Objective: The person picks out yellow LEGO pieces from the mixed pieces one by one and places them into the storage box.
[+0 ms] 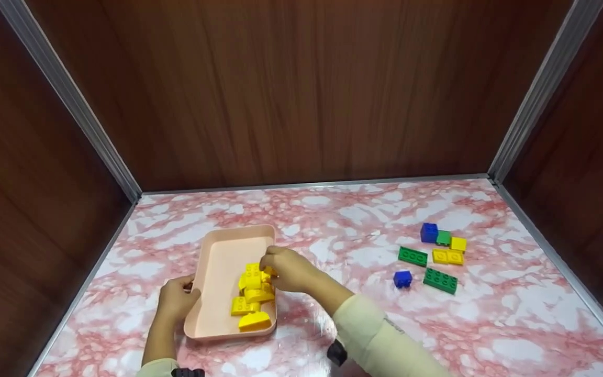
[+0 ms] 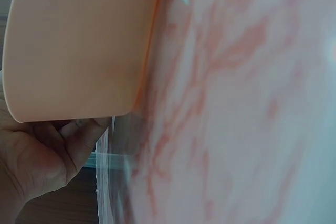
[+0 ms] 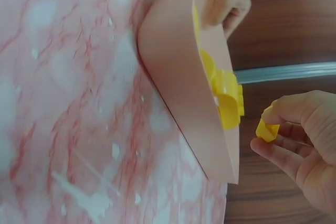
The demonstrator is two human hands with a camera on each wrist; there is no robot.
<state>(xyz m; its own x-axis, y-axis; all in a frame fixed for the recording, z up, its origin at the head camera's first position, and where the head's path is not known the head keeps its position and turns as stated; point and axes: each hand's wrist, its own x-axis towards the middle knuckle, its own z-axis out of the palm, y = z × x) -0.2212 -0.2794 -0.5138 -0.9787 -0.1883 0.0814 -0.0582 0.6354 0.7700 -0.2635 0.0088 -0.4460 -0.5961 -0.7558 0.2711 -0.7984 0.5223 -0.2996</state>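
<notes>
A peach tray (image 1: pixel 218 283) sits on the left of the table, with several yellow toy bricks (image 1: pixel 254 293) heaped along its right side. My left hand (image 1: pixel 176 301) grips the tray's left wall, thumb at the rim and fingers curled beneath it in the left wrist view. Over the tray's right edge is my right hand (image 1: pixel 291 269). Between its thumb and fingers it pinches a small yellow brick (image 3: pixel 266 131), apart from the heap in the right wrist view.
Loose bricks lie on the right of the marbled table (image 1: pixel 343 230): a tall blue one (image 1: pixel 429 233), a small blue one (image 1: pixel 402 279), green ones including a studded plate (image 1: pixel 440 280), and yellow ones (image 1: pixel 448 256). Brown wood-grain panels (image 1: pixel 301 94) enclose the back and sides.
</notes>
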